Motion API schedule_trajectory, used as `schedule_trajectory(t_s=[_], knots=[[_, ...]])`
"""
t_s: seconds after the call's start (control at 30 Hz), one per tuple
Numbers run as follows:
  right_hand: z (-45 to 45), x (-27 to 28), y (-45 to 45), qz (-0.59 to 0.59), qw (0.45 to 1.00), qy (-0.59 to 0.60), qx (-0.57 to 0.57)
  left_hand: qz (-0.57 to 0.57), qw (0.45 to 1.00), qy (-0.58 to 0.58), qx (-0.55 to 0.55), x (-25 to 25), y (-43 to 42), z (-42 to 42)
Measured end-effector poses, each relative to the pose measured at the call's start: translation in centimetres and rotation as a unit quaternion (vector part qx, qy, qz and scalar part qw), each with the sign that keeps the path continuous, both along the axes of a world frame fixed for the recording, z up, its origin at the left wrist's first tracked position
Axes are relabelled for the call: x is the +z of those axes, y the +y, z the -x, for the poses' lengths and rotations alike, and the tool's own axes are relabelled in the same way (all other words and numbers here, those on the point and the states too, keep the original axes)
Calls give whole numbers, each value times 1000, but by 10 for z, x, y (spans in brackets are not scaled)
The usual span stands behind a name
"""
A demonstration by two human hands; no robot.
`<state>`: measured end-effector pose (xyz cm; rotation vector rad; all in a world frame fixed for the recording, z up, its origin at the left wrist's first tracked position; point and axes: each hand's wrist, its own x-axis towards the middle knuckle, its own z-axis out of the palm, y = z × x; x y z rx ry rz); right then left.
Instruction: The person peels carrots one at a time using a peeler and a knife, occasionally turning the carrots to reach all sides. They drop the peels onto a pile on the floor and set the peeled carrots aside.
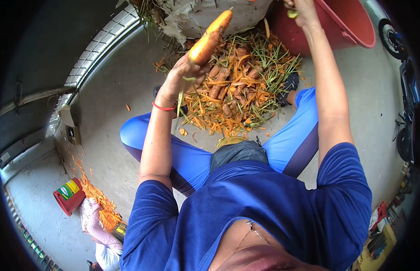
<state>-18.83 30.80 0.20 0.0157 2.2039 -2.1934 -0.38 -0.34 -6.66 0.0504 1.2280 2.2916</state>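
Note:
A partly peeled carrot (211, 38) points up and to the right, its lower end held in my left hand (185, 77), with a green stem hanging below the palm. My right hand (301, 12) is raised at the top edge by a large red tub (336, 27); its fingers are closed around a small yellow-green thing (292, 14) that I cannot make out. Between my feet lies a heap of orange peelings (228, 97), mixed with green stems and several unpeeled carrots.
A whitish sack (214, 18) stands behind the heap. At the lower left, a co-worker's sleeve (97, 217) is beside a red bucket (69, 196) and a pile of orange strips (104, 205). A motorcycle (406, 90) stands at the right edge.

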Motion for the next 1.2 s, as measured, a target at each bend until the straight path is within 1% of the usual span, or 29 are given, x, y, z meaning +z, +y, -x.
schedule_trajectory(t_s=[0.07,0.1,0.13,0.17,0.2,0.23,0.33,0.37,0.47,0.5,0.6,0.63,0.67,0.7,0.73,0.77,0.8,0.87,0.9,0.93,1.0,1.03,1.07,1.13,1.2], knots=[[-37,18,-38,58,994,0,91,65,995,-11,70,-3,10,1],[-61,30,-55,57,988,-45,139,95,987,-33,127,13,23,0],[-60,-7,-56,38,984,8,171,112,985,-31,130,15,23,0],[-72,-8,-67,41,979,-6,201,128,983,-31,131,16,23,0],[-74,-24,-68,20,973,-41,227,144,980,-34,133,16,23,-3],[-78,-28,-72,19,970,-32,239,165,973,-53,155,25,29,-9],[-86,-27,-79,15,964,-24,266,138,985,33,102,7,18,-7],[-88,-22,-79,17,962,-18,270,139,985,36,95,6,17,-9],[-80,-19,-71,10,960,-29,277,112,989,-2,96,15,25,-12],[-74,-20,-66,7,961,-36,276,116,987,-52,102,22,29,-11],[-61,-33,-56,-5,963,-64,262,96,993,-10,71,18,30,-5],[-47,-50,-47,-18,971,-101,217,72,995,6,67,13,30,-3],[-42,-32,-44,47,978,-102,177,70,996,7,62,14,28,-3],[-36,-8,-30,7,988,-105,116,69,996,10,56,16,26,-4],[-21,-5,-12,-54,988,-120,80,68,996,13,51,17,25,-4],[-11,-3,1,-156,984,-87,21,76,995,13,57,17,26,-4],[7,-25,21,-142,990,-21,0,56,996,23,59,18,24,-3],[12,-20,31,-95,994,10,-53,17,997,40,63,24,19,-2],[13,-20,33,-61,997,8,-39,43,994,38,94,26,21,-3],[-4,-2,18,-28,999,7,-23,72,991,54,102,23,24,-2],[-40,24,-22,32,997,-27,66,136,980,89,113,18,26,4],[-53,27,-36,37,993,-25,110,150,980,94,90,18,26,5],[-62,22,-46,41,987,-23,152,185,972,124,78,26,30,6],[-66,4,-55,69,972,-20,225,181,975,85,93,19,33,3],[-62,-6,-57,56,973,-19,223,156,981,76,83,15,31,3]])
